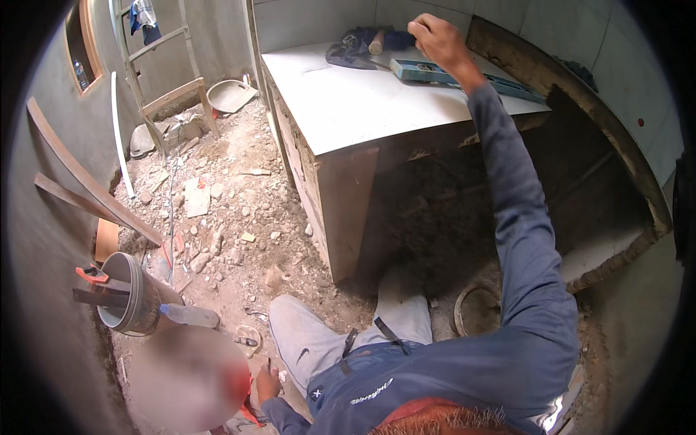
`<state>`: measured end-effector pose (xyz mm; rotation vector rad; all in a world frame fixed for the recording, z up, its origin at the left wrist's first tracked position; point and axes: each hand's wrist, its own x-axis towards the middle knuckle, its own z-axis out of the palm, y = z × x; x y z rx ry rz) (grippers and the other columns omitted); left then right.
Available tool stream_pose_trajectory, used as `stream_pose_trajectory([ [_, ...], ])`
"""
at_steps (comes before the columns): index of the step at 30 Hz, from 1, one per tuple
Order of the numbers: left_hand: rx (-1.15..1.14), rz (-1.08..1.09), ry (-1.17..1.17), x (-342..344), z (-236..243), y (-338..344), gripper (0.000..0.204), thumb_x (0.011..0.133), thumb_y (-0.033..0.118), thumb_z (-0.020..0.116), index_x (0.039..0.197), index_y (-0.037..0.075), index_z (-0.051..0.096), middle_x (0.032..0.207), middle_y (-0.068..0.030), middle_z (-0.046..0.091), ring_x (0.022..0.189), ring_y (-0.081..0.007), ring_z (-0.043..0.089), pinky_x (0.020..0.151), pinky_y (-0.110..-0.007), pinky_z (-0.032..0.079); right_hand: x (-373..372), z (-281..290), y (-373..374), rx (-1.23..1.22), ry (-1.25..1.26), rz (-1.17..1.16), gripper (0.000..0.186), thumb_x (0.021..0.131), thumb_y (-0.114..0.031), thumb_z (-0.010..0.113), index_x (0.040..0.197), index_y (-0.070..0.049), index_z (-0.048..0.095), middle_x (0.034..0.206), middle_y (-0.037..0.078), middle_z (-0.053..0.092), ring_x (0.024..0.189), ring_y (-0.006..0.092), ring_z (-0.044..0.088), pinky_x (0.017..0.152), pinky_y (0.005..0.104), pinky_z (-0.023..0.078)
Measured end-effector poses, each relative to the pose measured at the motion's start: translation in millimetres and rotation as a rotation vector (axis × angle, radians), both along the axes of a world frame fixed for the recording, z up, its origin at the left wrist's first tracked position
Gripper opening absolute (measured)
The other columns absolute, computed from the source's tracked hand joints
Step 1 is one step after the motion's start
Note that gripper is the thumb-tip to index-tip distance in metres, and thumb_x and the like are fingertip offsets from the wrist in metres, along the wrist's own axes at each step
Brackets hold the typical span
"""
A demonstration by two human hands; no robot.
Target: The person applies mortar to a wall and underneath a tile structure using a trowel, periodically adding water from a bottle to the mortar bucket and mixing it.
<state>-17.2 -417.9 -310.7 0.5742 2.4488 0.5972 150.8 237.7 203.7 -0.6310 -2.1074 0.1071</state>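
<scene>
My right hand [438, 47] is raised at the end of its outstretched arm, above the far part of a white slab worktop [362, 101]. Its fingers are curled closed; whatever they may hold is hidden. Beside and below it lies a long blue spirit level [420, 70]. Left of that, a dark cloth [348, 54] rests with a wooden-handled tool [376, 42], its handle showing. My left hand [267, 383] is low at the bottom, left of my thigh, with fingers curled, near an orange-red thing [249, 415] that I cannot identify.
A bucket [130, 286] with a saw [101, 296] stands at left, a plastic bottle [190, 315] beside it. Rubble [232, 210] covers the floor. Boards [94, 177] lean on the left wall; a wooden ladder [156, 43] stands behind. Another bucket [478, 308] sits under the worktop.
</scene>
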Motion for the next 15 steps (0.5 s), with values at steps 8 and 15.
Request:
stream_pose_trajectory([
  [8,-0.071,0.074,-0.087,36.7,-26.0,-54.1,0.046,0.090,0.027,0.061,0.125,-0.002,0.060,0.115,-0.0295,0.064,0.111,-0.0429,0.062,0.093,-0.046,0.048,-129.0,-18.6,43.9,-0.628,-0.423,-0.208,0.030,0.090,-0.032,0.063,0.095,-0.003,0.067,0.079,0.008,0.063,0.056,0.0172,0.057,0.048,0.0326,0.047],
  [15,0.224,0.193,-0.167,47.7,-45.7,-74.0,0.041,0.092,0.016,0.061,0.128,-0.003,0.059,0.111,-0.0274,0.068,0.104,-0.0379,0.067,0.089,-0.040,0.051,-92.7,14.0,126.6,-1.214,0.414,0.352,0.012,0.087,0.000,0.053,0.077,-0.004,0.052,0.066,0.003,0.049,0.047,0.0109,0.048,0.036,0.0204,0.040],
])
